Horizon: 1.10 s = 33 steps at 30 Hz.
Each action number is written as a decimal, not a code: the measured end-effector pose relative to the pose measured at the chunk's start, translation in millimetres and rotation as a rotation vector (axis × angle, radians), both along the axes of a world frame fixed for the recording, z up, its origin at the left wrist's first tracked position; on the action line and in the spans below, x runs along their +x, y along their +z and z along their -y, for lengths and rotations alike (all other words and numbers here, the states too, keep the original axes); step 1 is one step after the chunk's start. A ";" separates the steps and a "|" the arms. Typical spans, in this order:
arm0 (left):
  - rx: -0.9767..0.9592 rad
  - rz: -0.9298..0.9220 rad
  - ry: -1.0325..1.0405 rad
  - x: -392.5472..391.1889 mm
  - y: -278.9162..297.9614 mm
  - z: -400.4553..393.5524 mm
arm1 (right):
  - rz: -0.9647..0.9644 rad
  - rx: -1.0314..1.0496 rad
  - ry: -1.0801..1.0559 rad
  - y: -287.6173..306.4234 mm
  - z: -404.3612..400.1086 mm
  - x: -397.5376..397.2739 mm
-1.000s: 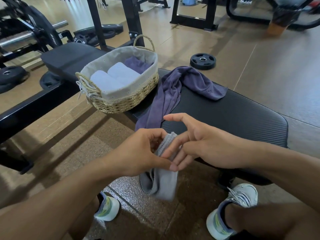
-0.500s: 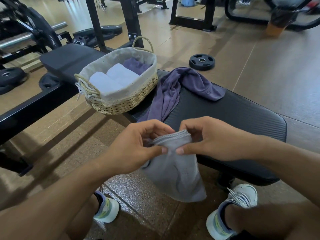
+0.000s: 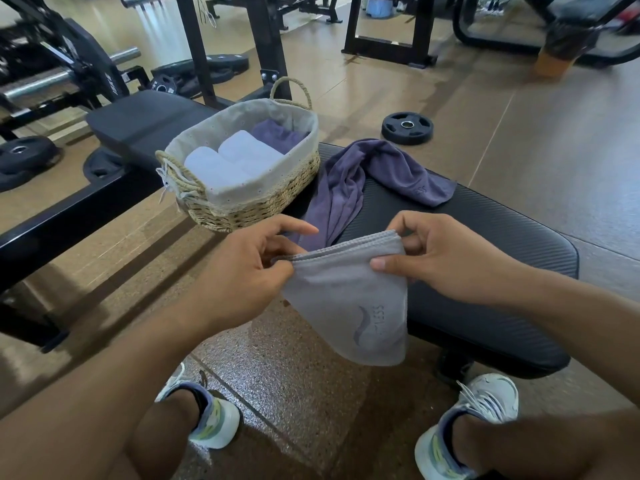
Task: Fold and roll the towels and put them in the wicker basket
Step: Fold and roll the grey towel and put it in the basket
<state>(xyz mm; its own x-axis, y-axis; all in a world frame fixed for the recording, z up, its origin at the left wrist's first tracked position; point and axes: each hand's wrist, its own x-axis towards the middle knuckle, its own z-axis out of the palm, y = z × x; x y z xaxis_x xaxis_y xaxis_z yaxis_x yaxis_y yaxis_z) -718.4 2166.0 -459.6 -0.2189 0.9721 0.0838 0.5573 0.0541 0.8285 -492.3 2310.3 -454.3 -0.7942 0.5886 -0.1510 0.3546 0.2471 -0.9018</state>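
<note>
A folded grey towel (image 3: 349,303) with a dark logo hangs in front of the bench edge. My left hand (image 3: 249,268) pinches its top left corner and my right hand (image 3: 436,258) pinches its top right corner, several layered edges showing there. The wicker basket (image 3: 256,206), lined with pale cloth, stands on the bench behind my hands. It holds two white rolled towels (image 3: 228,161) and a purple one (image 3: 277,133) at the back. A loose purple towel (image 3: 363,178) lies crumpled on the black bench (image 3: 485,244) right of the basket.
A weight plate (image 3: 407,128) lies on the floor beyond the bench. Black rack posts (image 3: 266,46) and a barbell with plates (image 3: 45,81) stand at the left and back. My two shoes (image 3: 464,424) rest on the speckled floor below.
The grey towel was bunched between my hands a second ago. Both hands have since moved apart and spread its top edge wide, so it hangs flat with the logo showing.
</note>
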 end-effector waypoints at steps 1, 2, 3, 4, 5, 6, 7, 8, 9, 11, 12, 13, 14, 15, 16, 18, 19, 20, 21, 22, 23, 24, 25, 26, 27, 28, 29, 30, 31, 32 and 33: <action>0.000 -0.013 0.003 1.0 0.2 -0.3 | 0.013 0.006 -0.002 0.0 1.3 -1.0; -0.003 -0.028 0.005 1.7 0.0 -0.7 | 0.023 0.016 -0.001 0.0 3.3 -2.0; -0.005 -0.046 0.009 1.8 -1.4 -0.8 | 0.028 0.028 -0.002 0.1 6.1 -2.9; -0.002 -0.063 0.009 2.6 -2.4 -0.7 | 0.026 0.046 -0.007 0.3 9.6 -3.7; 0.010 -0.080 0.009 3.5 -3.8 -0.6 | 0.020 0.077 -0.012 0.6 13.6 -4.8; 0.034 -0.081 0.007 5.9 -4.4 -0.5 | 0.013 0.117 -0.022 0.9 17.9 -6.1; 0.056 -0.062 -0.004 9.2 -4.3 -0.2 | 0.003 0.156 -0.038 1.8 22.9 -7.9; 0.062 -0.032 -0.027 13.5 -3.6 0.4 | -0.011 0.186 -0.056 2.8 27.7 -9.9; 0.058 -0.016 -0.053 18.1 -3.6 1.1 | -0.028 0.203 -0.069 3.9 31.9 -11.8; 0.040 -0.026 -0.106 26.0 -7.0 3.0 | -0.049 0.214 -0.071 6.3 38.1 -14.6; 0.041 -0.039 -0.117 28.9 -8.6 3.1 | -0.055 0.217 -0.062 7.1 39.6 -15.2; 0.047 -0.041 -0.115 29.7 -10.9 2.8 | -0.060 0.223 -0.055 7.5 40.1 -15.4; 0.052 -0.014 -0.104 29.2 -12.7 2.3 | -0.068 0.229 -0.057 7.8 40.0 -15.5; 0.056 0.032 -0.095 28.1 -14.3 1.5 | -0.083 0.231 -0.068 7.8 39.3 -15.4; 0.058 0.078 -0.092 27.1 -14.9 0.5 | -0.099 0.230 -0.089 7.5 38.0 -15.6; 0.061 0.153 -0.096 26.0 -14.3 -1.0 | -0.117 0.233 -0.135 7.3 36.1 -15.9; 0.061 0.187 -0.102 26.5 -14.0 -1.2 | -0.119 0.237 -0.149 6.8 35.6 -16.1; 0.058 0.222 -0.107 27.2 -13.7 -0.8 | -0.121 0.238 -0.157 6.3 35.5 -16.3; 0.057 0.255 -0.108 27.7 -14.1 -0.7 | -0.122 0.234 -0.159 5.9 35.4 -16.5; 0.056 0.280 -0.109 28.3 -14.2 -0.2 | -0.125 0.225 -0.155 5.5 35.6 -16.7; 0.057 0.301 -0.107 28.5 -14.8 0.0 | -0.132 0.207 -0.148 5.4 35.6 -16.9; 0.057 0.318 -0.107 28.7 -14.9 0.2 | -0.143 0.184 -0.138 5.2 35.5 -16.9; 0.059 0.332 -0.107 28.7 -14.6 0.4 | -0.154 0.163 -0.127 4.8 35.0 -16.7; 0.058 0.339 -0.108 28.7 -14.2 0.5 | -0.164 0.147 -0.116 4.5 34.6 -16.5; 0.055 0.338 -0.109 28.6 -13.6 0.7 | -0.170 0.139 -0.106 4.3 34.1 -15.9; 0.050 0.332 -0.113 28.8 -12.6 1.0 | -0.175 0.136 -0.098 4.2 33.6 -15.5; 0.046 0.323 -0.112 29.3 -11.2 1.5 | -0.180 0.132 -0.093 3.8 33.3 -15.3; 0.041 0.314 -0.107 30.2 -9.4 1.8 | -0.183 0.128 -0.089 3.3 33.1 -15.0; 0.035 0.305 -0.098 30.7 -7.9 1.9 | -0.183 0.125 -0.086 2.8 33.0 -15.0; 0.033 0.294 -0.092 31.0 -6.9 1.9 | -0.180 0.126 -0.081 2.5 33.2 -15.1; 0.032 0.277 -0.090 30.7 -6.3 1.5 | -0.173 0.130 -0.073 2.4 33.4 -15.4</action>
